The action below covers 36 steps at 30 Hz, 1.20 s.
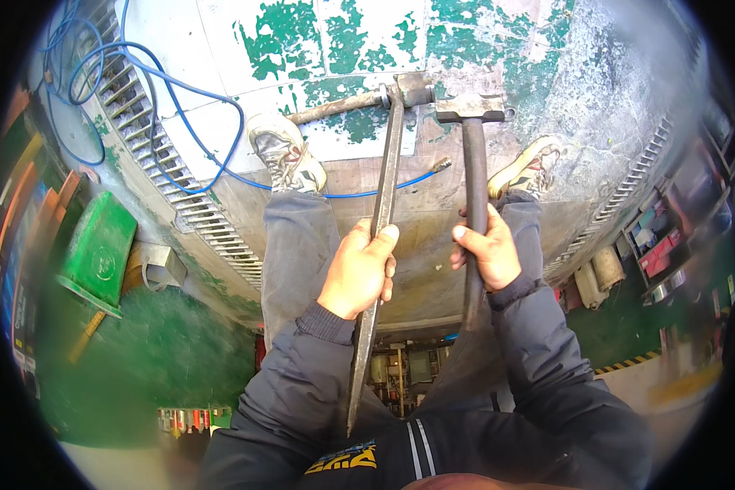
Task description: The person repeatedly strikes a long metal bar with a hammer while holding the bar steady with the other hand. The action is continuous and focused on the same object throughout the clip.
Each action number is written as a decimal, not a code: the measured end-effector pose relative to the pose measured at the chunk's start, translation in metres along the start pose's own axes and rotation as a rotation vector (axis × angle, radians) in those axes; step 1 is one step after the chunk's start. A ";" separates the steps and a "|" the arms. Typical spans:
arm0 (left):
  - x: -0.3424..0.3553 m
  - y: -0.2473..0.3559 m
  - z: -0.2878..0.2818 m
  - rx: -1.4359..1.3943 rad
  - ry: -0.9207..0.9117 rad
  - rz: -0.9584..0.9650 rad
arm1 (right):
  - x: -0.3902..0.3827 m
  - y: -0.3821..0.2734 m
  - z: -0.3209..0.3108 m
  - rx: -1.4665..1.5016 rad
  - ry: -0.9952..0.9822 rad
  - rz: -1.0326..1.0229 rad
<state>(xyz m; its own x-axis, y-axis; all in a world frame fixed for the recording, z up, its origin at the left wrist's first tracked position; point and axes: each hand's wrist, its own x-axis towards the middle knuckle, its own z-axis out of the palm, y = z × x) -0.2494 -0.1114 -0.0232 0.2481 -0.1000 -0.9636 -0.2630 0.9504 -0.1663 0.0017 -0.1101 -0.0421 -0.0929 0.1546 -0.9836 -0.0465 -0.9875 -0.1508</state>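
My left hand (358, 269) is wrapped round a long steel pry bar (390, 163), which narrows to a point near my jacket. The bar's far end overlaps the head of a second sledgehammer (415, 88) lying on the floor; whether they touch I cannot tell. That hammer's wooden handle runs left behind my left shoe. My right hand (494, 253) grips the dark handle of a sledgehammer (474, 155), its steel head pointing away from me. The handle's lower end reaches down toward my right leg.
A blue hose (367, 195) with a metal fitting crosses between my shoes and coils at far left. Floor grates (212, 229) run along both sides. A green bin (106, 245) stands left, beside a pale box (163, 267). Shelving with parts (661, 253) is at right.
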 end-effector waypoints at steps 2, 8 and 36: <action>0.000 0.002 -0.001 0.015 -0.012 -0.002 | 0.000 -0.001 0.020 -0.018 -0.001 0.032; 0.002 0.002 -0.006 0.064 -0.016 0.044 | 0.021 0.001 0.042 -0.102 0.065 0.113; -0.027 -0.015 -0.046 0.000 -0.023 0.062 | -0.020 0.012 0.029 0.033 0.093 0.155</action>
<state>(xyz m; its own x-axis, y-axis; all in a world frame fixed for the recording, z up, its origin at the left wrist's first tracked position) -0.2952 -0.1365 -0.0048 0.2531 -0.0343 -0.9668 -0.2780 0.9547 -0.1066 -0.0259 -0.1242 -0.0215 -0.0096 -0.0047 -0.9999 -0.0719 -0.9974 0.0054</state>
